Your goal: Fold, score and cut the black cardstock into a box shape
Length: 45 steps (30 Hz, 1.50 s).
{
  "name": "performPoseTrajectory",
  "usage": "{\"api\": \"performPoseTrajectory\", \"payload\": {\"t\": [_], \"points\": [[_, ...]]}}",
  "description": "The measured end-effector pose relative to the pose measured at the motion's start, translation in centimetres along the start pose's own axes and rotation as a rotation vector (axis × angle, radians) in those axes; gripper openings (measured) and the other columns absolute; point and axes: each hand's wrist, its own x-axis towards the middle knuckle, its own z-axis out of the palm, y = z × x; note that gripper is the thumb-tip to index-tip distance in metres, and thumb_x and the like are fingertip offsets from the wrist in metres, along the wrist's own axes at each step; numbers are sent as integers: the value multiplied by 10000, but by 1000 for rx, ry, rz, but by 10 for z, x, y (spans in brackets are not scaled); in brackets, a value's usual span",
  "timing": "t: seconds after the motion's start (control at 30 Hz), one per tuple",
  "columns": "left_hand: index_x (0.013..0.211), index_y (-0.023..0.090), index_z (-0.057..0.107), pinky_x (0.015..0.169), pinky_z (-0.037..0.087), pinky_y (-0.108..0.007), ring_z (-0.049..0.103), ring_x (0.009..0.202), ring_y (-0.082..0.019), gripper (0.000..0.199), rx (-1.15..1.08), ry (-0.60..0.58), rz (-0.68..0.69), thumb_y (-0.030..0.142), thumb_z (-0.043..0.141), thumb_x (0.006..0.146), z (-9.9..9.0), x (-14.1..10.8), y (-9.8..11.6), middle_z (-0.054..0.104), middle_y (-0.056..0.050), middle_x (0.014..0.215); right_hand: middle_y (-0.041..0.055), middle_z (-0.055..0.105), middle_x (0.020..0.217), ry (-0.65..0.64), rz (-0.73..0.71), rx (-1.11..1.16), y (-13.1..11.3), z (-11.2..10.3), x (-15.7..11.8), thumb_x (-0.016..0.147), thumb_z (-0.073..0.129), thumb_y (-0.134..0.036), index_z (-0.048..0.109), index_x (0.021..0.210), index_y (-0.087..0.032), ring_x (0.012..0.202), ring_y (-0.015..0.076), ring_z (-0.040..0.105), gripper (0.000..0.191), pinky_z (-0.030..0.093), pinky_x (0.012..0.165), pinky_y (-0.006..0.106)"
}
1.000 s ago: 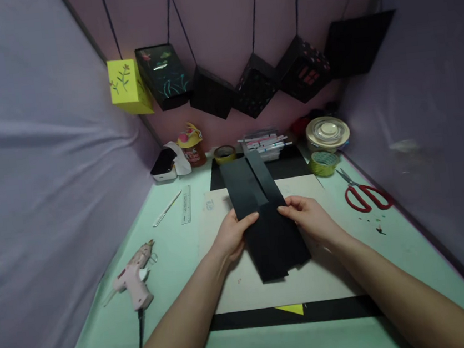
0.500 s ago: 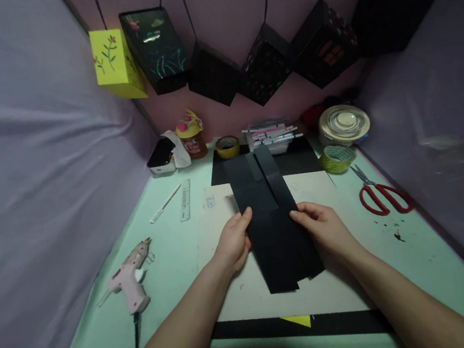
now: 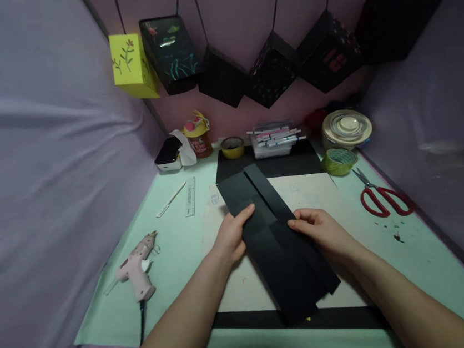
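A long folded piece of black card (image 3: 276, 247) is held over a pale board (image 3: 317, 186), tilted with its top toward the left. My left hand (image 3: 236, 232) grips its left edge, the thumb lying on top and the fingers underneath. On the right edge, my right hand (image 3: 316, 228) pinches the card between thumb and fingers. A lengthwise slit or overlap runs down the upper part of the card, and its lower end has notched flaps. Black paper (image 3: 231, 165) shows behind the board, with a black strip along its front edge.
On the left lie a pink glue gun (image 3: 138, 268), a white pen (image 3: 171, 199) and a ruler (image 3: 190, 196). Red-handled scissors (image 3: 379, 193) and green tape (image 3: 339, 160) are at right. Yellow tape (image 3: 232, 147) and a pen box (image 3: 276, 142) stand behind. Decorated boxes (image 3: 170, 55) hang above.
The black card has come lower and nearer, tilting further to the left at its top. My left thumb reaches farther over its face. The whole view has shifted slightly.
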Motion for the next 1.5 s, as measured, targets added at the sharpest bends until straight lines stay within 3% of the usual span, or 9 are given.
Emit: {"api": "performPoseTrajectory", "payload": {"t": [0.27,0.43,0.6,0.77,0.93,1.07,1.2,1.4,1.5], "points": [[1123,77,647,841,571,-393,713,831,-244,386,-148,141,-112,396,530,939,-6,11,13,733,-143,918,-40,547,546,-6,50,-1,-1,5,-3,682,783,-443,555,627,-181,476,94,458,351,318,461,222],[1178,117,600,793,566,-352,698,880,-232,348,94,-141,-82,239,650,856,0,-1,4,703,-156,1069,-19,629,638,205,-110,107,2,1,5,693,782,-427,624,721,-191,553,119,535,286,404,518,229],[1426,207,355,978,472,-461,629,1094,-291,856,411,-130,186,249,808,701,3,-11,-14,587,-170,1293,-18,651,684,282,-260,40,5,1,2,754,747,-422,647,780,-205,596,118,551,240,427,558,230],[1509,238,253,1172,220,-466,311,1405,-324,1108,753,-41,475,266,872,591,0,-12,-27,326,-132,1537,-3,672,726,247,-363,-110,1,9,-9,792,717,-411,679,832,-211,629,125,563,207,439,570,239],[1492,215,315,998,445,-401,585,1157,-271,825,529,-32,247,222,685,754,-1,-8,-17,522,-128,1377,-16,663,689,290,-326,-6,-1,6,-6,764,744,-412,684,834,-219,586,113,555,215,437,529,223],[1119,162,675,836,528,-332,679,906,-230,367,195,46,75,251,620,768,-1,-5,0,719,-75,1000,-19,682,722,338,-279,149,0,-1,2,742,761,-415,680,856,-228,594,112,578,234,471,561,229],[884,114,711,662,566,-323,686,649,-217,216,-21,184,-161,262,606,766,1,-3,10,717,-69,702,-6,705,780,351,-254,209,0,-6,8,720,772,-422,668,942,-239,651,139,627,306,510,631,262],[847,111,693,673,577,-314,687,618,-193,166,-97,152,-178,221,575,808,1,-1,10,726,-68,714,3,682,845,378,-242,187,-2,-6,10,704,770,-447,545,1158,-270,743,180,651,537,515,640,285],[918,133,693,732,572,-333,702,710,-208,177,-67,60,-89,225,613,789,-2,-2,6,739,-64,804,31,629,1042,408,-303,53,1,-4,9,711,757,-461,431,1298,-299,830,177,641,691,528,711,304]]}}
